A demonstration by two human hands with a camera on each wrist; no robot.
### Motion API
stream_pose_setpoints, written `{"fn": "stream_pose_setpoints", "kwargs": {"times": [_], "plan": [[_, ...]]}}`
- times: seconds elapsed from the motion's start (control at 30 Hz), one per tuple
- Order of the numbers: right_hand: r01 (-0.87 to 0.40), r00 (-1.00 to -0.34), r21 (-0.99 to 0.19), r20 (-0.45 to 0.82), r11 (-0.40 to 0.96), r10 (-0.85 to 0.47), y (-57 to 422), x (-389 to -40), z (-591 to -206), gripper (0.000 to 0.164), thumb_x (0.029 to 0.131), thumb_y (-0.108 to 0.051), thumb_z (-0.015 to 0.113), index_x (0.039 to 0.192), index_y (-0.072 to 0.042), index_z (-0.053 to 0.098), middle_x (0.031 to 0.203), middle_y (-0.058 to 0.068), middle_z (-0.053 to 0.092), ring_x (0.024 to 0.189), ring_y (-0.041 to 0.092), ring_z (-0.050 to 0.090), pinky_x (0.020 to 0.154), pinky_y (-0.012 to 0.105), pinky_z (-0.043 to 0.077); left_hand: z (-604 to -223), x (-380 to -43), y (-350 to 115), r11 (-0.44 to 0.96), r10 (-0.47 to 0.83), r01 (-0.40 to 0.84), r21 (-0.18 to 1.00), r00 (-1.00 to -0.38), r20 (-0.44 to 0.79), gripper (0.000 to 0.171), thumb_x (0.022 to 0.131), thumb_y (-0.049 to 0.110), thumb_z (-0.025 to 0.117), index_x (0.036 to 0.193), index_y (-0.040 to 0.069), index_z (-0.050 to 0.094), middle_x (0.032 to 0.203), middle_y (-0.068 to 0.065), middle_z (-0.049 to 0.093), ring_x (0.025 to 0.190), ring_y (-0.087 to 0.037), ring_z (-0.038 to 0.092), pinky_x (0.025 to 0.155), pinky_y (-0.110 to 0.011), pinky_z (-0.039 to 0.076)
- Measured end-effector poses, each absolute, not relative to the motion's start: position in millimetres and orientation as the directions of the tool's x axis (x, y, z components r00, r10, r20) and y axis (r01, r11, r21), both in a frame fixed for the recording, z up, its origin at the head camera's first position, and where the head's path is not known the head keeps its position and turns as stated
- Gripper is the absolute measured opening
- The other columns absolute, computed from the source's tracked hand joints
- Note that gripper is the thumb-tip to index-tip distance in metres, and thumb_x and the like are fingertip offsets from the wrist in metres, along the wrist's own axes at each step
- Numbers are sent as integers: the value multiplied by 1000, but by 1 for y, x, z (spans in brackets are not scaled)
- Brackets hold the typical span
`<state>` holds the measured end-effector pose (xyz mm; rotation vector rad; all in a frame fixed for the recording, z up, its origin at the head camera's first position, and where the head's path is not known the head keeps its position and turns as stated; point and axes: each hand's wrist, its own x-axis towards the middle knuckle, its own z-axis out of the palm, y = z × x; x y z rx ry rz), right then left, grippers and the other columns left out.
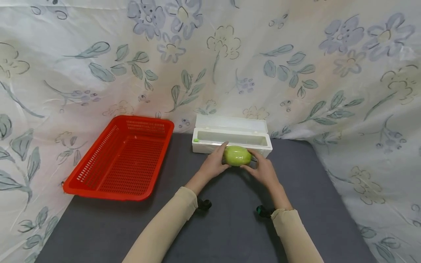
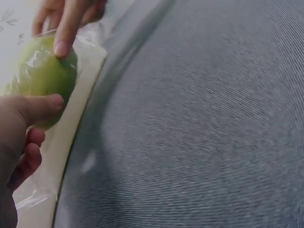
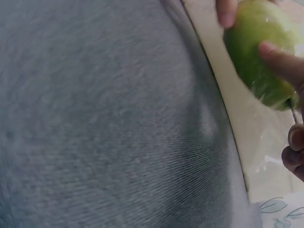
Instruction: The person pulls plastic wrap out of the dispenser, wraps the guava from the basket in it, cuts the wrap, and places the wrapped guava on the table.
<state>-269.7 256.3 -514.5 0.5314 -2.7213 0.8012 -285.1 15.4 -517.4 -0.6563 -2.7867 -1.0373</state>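
Left arm (image 1: 164, 224) and right arm (image 1: 295, 232) reach forward, left fingers (image 1: 221, 149) and right fingers (image 1: 257, 155) curved inward, gripping.

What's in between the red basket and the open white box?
Just bare dark gray tabletop between the red basket and the white box, seen in the head view.

Red basket (image 1: 128, 164) on grey tabletop (image 1: 230, 219), before a flower-patterned cloth (image 1: 227, 80)

1 film-wrapped green fruit (image 1: 237, 156), sideways
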Motion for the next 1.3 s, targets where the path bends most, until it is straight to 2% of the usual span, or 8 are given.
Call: {"fn": "stream_pose_setpoints", "kwargs": {"times": [0.1,0.27,0.33,0.47,0.7,0.97,1.1,1.3], "plan": [[-415,-899,-488,351,768,-262,259,-269,-517,82,83,-32,93,152,-8,56,59,5,52,47,14,41,50,33,37,-515,-285,14,645,373,437,626,-896,241,91,89,18,89,163,8,38,153,-18,53,133,-34,61,108,-47,52],[-408,-902,-484,347,774,-258,263,-271,-518,78,82,-18,94,150,-9,59,58,3,51,48,11,40,51,29,35,-514,-284,13,644,383,429,633,-898,218,94,87,21,91,164,9,37,154,-17,52,134,-36,60,108,-49,52],[-406,-903,-491,347,771,-254,263,-272,-518,75,83,-13,92,150,-8,58,71,12,66,47,11,40,50,29,36,-516,-284,12,651,375,417,634,-903,209,100,86,18,92,166,10,33,155,-17,51,132,-36,61,106,-49,53],[-406,-907,-530,336,745,-255,262,-272,-516,72,85,-16,92,148,-7,60,90,16,73,46,10,42,50,28,37,-519,-284,9,658,360,417,628,-906,224,98,85,16,92,165,9,35,153,-17,54,133,-35,61,108,-48,52],[-417,-905,-548,319,725,-280,266,-265,-494,67,85,-20,91,145,-7,64,56,0,55,45,10,43,47,27,36,-501,-285,4,648,420,460,608,-881,219,87,88,24,90,160,5,44,147,-16,58,134,-33,60,111,-46,50],[-507,-849,-492,429,707,-310,269,-269,-459,66,85,-17,91,144,-3,64,55,6,54,40,1,30,45,25,32,-460,-295,4,638,445,496,589,-862,243,87,87,27,91,159,4,46,150,-17,59,137,-33,59,113,-48,48],[-535,-824,-481,477,694,-305,269,-275,-447,65,86,-17,90,144,-5,64,65,10,62,39,-5,25,44,26,32,-441,-301,6,639,438,488,594,-866,240,86,87,25,90,159,5,46,151,-16,58,139,-33,57,116,-48,46],[-545,-814,-473,497,692,-301,269,-285,-431,64,87,-14,89,145,-6,64,110,21,77,39,-2,28,44,27,32,-416,-310,7,652,441,486,582,-867,231,86,87,25,91,159,8,47,151,-12,59,140,-30,56,117,-46,45]]}}
